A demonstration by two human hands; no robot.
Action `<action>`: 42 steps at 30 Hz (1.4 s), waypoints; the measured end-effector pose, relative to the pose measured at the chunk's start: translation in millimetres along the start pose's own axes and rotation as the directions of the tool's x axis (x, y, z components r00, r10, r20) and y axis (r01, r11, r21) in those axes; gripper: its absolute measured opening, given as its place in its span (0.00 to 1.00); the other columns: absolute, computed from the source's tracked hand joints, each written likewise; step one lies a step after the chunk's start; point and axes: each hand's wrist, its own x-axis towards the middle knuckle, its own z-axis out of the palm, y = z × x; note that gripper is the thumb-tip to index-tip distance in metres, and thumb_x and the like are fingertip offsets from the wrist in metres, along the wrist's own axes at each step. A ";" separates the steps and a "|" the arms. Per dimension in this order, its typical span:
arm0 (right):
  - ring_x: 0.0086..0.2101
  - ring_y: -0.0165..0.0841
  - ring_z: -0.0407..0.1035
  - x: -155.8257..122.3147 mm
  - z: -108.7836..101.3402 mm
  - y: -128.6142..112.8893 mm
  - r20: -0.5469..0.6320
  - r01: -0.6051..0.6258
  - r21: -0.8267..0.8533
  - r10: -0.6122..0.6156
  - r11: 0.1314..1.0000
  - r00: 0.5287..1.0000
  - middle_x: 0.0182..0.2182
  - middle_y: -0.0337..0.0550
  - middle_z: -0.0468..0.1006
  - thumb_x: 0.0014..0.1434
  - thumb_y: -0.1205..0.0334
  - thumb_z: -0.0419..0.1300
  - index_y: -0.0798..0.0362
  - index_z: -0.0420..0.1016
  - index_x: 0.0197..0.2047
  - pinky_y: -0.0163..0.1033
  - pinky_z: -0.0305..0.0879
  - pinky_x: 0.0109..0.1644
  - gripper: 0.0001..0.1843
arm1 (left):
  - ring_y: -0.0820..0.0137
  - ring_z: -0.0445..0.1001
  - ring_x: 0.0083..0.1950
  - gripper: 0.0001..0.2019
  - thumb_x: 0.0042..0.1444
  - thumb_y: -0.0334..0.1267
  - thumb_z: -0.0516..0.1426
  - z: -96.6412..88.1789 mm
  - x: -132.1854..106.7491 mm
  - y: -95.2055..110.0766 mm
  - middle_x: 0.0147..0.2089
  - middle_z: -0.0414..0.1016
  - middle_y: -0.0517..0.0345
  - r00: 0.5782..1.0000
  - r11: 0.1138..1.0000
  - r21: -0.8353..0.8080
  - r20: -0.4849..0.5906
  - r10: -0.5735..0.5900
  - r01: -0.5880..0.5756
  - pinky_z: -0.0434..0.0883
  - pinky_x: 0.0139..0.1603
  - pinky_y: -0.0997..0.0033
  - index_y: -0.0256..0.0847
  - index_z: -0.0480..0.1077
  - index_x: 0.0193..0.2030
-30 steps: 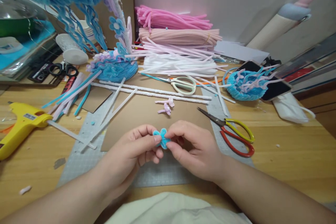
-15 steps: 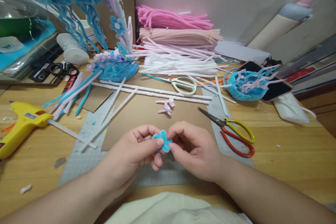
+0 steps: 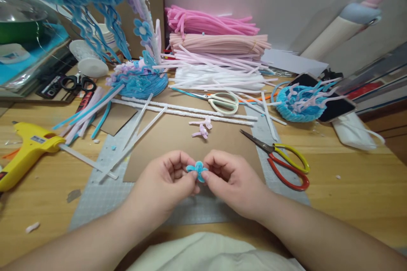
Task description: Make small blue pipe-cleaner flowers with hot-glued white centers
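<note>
A small blue pipe-cleaner flower (image 3: 199, 168) is pinched between both hands above the brown cardboard (image 3: 152, 144). My left hand (image 3: 170, 180) is closed on its left petals, thumb in front. My right hand (image 3: 230, 180) is closed on the right side, thumb and forefinger at a petal. Beyond the fingertips, two small lilac pipe-cleaner pieces (image 3: 201, 130) lie on the cardboard. Scissors with one yellow and one red handle (image 3: 276, 154) rest just right of my right hand.
A yellow glue gun (image 3: 30, 150) lies at left. Cream-handled scissors (image 3: 222, 102) and long white pipe cleaners (image 3: 187, 112) lie beyond the hands. Bundled pink pipe cleaners (image 3: 213, 23) are stacked at the back. At right, a blue pipe-cleaner bowl shape (image 3: 297, 112) overlaps a phone (image 3: 338, 106).
The flower has tilted, so its petals face differently. My left thumb has shifted down and the left fingers have curled in; my right hand stays on the flower's right side.
</note>
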 end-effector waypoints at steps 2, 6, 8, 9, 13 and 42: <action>0.22 0.23 0.57 -1.2 2.2 -0.3 -0.004 0.031 -0.036 -0.031 0.999 0.999 0.21 0.32 0.64 0.55 0.69 0.54 0.54 0.65 0.28 0.29 0.54 0.24 0.05 | 0.76 0.67 0.24 0.05 0.45 0.33 0.59 0.8 -1.4 -2.1 0.21 0.69 0.65 0.997 0.992 0.099 -0.007 0.079 -0.078 0.64 0.26 0.78 0.38 0.66 0.28; 0.21 0.23 0.55 -2.1 3.3 -2.2 -0.014 0.071 -0.109 -0.073 0.991 0.997 0.20 0.31 0.63 0.52 0.71 0.55 0.54 0.65 0.26 0.29 0.52 0.24 0.06 | 0.75 0.64 0.24 0.01 0.46 0.32 0.56 -0.6 -4.7 -6.4 0.22 0.66 0.65 0.974 0.921 0.323 0.009 0.225 -0.216 0.62 0.24 0.77 0.39 0.66 0.27; 0.22 0.23 0.55 -1.5 2.2 -3.7 -0.006 0.038 -0.076 -0.038 0.996 0.999 0.20 0.32 0.62 0.52 0.71 0.55 0.54 0.65 0.25 0.29 0.52 0.24 0.06 | 0.74 0.64 0.24 0.01 0.46 0.31 0.54 -1.8 -6.2 -6.9 0.22 0.66 0.65 0.961 0.861 0.440 0.024 0.274 -0.256 0.61 0.24 0.76 0.40 0.67 0.27; 0.22 0.23 0.55 -1.0 1.5 -4.3 0.003 0.003 -0.029 -0.003 1.000 1.000 0.20 0.32 0.63 0.52 0.70 0.55 0.54 0.65 0.25 0.29 0.53 0.25 0.05 | 0.74 0.64 0.24 0.02 0.46 0.31 0.54 -2.4 -6.8 -6.7 0.22 0.66 0.64 0.953 0.826 0.491 0.034 0.300 -0.277 0.61 0.24 0.75 0.40 0.67 0.27; 0.20 0.22 0.54 2.4 -0.9 -4.1 0.113 -0.226 0.265 0.202 0.938 0.973 0.18 0.31 0.63 0.50 0.65 0.58 0.55 0.66 0.26 0.29 0.49 0.22 0.04 | 0.73 0.68 0.26 0.04 0.48 0.29 0.53 -4.2 -7.8 -4.4 0.25 0.71 0.62 0.914 0.717 0.591 0.088 0.397 -0.369 0.63 0.27 0.74 0.40 0.68 0.28; 0.23 0.23 0.63 -1.3 -6.7 5.7 -0.017 0.255 -0.388 -0.284 0.885 0.959 0.26 0.36 0.71 0.53 0.68 0.57 0.53 0.70 0.35 0.27 0.58 0.25 0.05 | 0.77 0.67 0.19 0.07 0.41 0.34 0.63 -3.9 4.3 -0.9 0.17 0.71 0.63 0.992 0.989 -0.099 0.063 -0.108 0.114 0.65 0.24 0.78 0.36 0.67 0.25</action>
